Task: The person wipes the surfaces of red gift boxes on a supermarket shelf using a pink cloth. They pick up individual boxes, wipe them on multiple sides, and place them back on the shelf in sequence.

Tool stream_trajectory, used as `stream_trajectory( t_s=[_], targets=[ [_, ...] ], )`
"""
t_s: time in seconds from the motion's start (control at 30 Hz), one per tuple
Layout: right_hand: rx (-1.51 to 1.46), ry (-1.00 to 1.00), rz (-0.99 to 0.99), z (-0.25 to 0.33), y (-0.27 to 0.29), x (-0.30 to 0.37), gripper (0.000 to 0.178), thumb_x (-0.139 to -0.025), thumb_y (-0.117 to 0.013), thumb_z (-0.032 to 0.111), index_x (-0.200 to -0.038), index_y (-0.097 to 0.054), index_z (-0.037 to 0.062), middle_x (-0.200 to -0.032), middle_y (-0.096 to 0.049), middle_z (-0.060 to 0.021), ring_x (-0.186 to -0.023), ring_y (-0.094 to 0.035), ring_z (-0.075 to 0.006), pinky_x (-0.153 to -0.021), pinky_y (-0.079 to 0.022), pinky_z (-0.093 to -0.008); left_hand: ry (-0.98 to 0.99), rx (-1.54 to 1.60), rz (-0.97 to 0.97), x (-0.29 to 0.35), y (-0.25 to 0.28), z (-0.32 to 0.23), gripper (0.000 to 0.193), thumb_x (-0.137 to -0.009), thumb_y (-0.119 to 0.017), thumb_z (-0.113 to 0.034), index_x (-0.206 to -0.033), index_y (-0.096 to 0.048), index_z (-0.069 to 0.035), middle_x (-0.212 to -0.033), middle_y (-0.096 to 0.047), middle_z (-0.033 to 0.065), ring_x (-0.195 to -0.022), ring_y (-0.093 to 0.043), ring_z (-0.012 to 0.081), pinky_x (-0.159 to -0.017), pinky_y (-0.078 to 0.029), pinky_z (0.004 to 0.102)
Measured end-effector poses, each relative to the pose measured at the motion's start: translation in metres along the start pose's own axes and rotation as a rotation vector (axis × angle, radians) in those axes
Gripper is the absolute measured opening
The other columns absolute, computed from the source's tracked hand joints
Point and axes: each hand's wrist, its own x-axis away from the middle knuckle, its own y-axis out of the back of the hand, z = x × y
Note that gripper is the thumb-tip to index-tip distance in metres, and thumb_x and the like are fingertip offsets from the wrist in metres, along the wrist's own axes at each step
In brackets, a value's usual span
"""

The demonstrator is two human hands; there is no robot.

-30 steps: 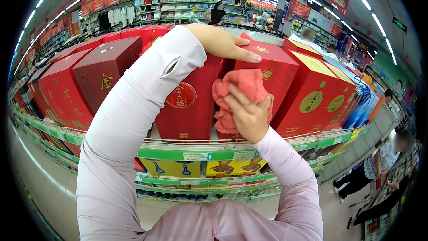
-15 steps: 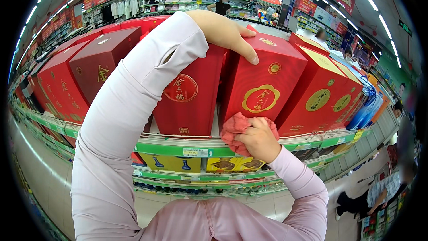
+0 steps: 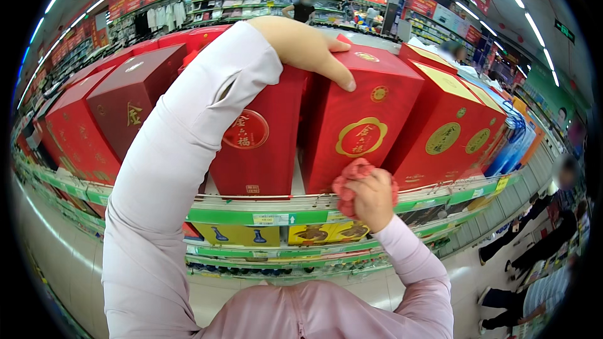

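Note:
A tall red gift box (image 3: 389, 103) with a gold-rimmed emblem stands on the shelf in front of me, its top leaning away. My left hand (image 3: 306, 44) grips its upper left edge, thumb pressed on the front face; the other fingers are hidden behind. Bunched in my right hand (image 3: 375, 198) is a coral-red cloth (image 3: 352, 176), held against the bottom of the box's front near the shelf rail. Another red box (image 3: 257, 166) with a round emblem stands close on the left, partly behind my left forearm.
Red boxes with pale gold tops (image 3: 443, 119) stand to the right, and a dark maroon box (image 3: 135, 81) to the left. A green-edged shelf rail (image 3: 229, 216) with a thin wire guard runs along the front. Yellow boxes (image 3: 235, 235) sit below. Several people (image 3: 540, 295) are in the right aisle.
My right hand has slid the cloth rightward along the lower front of the box. My left hand keeps its place on the box. More people show at the right.

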Motion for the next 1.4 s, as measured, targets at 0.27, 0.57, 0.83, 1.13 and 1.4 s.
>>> stream_trajectory(
  t_s=[0.27,0.57,0.83,1.13,1.4],
  targets=[
    [-0.043,0.359,-0.047,0.011,0.001,-0.057,0.029,-0.074,-0.069,0.011,-0.103,-0.07,0.0066,-0.102,-0.068,-0.0046,-0.1,-0.062,-0.0241,-0.091,-0.051,-0.0417,0.021,-0.049,-0.005,-0.011,-0.003,0.013,0.108,-0.073,-0.067,-0.077,-0.16,-0.038,-0.02,-0.159,-0.044,0.0183,-0.144,-0.043,0.0386,-0.116,-0.035,0.0445],
    [0.233,0.111,-0.785,-0.021,0.046,-0.136,0.041,-0.077,-0.062,-0.008,-0.115,-0.07,0.0068,-0.117,-0.067,-0.0093,-0.11,-0.057,-0.0315,-0.096,-0.045,-0.0432,0.032,-0.026,0.009,-0.005,0.001,0.007,0.106,-0.073,-0.065,-0.077,-0.16,-0.038,-0.022,-0.157,-0.046,0.0194,-0.143,-0.044,0.0393,-0.116,-0.035,0.0427],
    [-0.205,-0.601,-0.408,0.028,-0.033,-0.016,0.059,-0.1,-0.049,0.012,-0.152,-0.028,-0.0072,-0.156,-0.03,-0.0316,-0.145,-0.03,-0.0478,-0.122,-0.019,-0.0475,0.05,-0.052,-0.001,-0.006,-0.003,0.008,0.11,-0.069,-0.064,-0.08,-0.16,-0.038,-0.022,-0.157,-0.046,0.0196,-0.142,-0.045,0.0396,-0.114,-0.037,0.0435],
    [-0.211,-0.601,-0.474,0.031,-0.043,-0.029,0.074,-0.093,-0.063,0.022,-0.151,-0.028,-0.0079,-0.157,-0.024,-0.0352,-0.143,-0.027,-0.0515,-0.12,-0.018,-0.0549,0.03,0.004,0.028,-0.002,0.001,0.005,0.103,-0.076,-0.069,-0.072,-0.16,-0.038,-0.022,-0.161,-0.033,0.0305,-0.147,-0.038,0.0426,-0.118,-0.032,0.0401],
    [0.133,-0.316,-0.601,0.013,0.007,-0.13,0.07,-0.083,-0.062,0.007,-0.151,-0.043,0.004,-0.163,-0.035,-0.013,-0.151,-0.026,-0.0423,-0.122,-0.015,-0.0576,-0.035,-0.021,0.018,-0.011,-0.001,0.011,0.101,-0.077,-0.069,-0.07,-0.16,-0.038,-0.022,-0.16,-0.033,0.0305,-0.146,-0.038,0.043,-0.118,-0.032,0.0398]
  ],
)
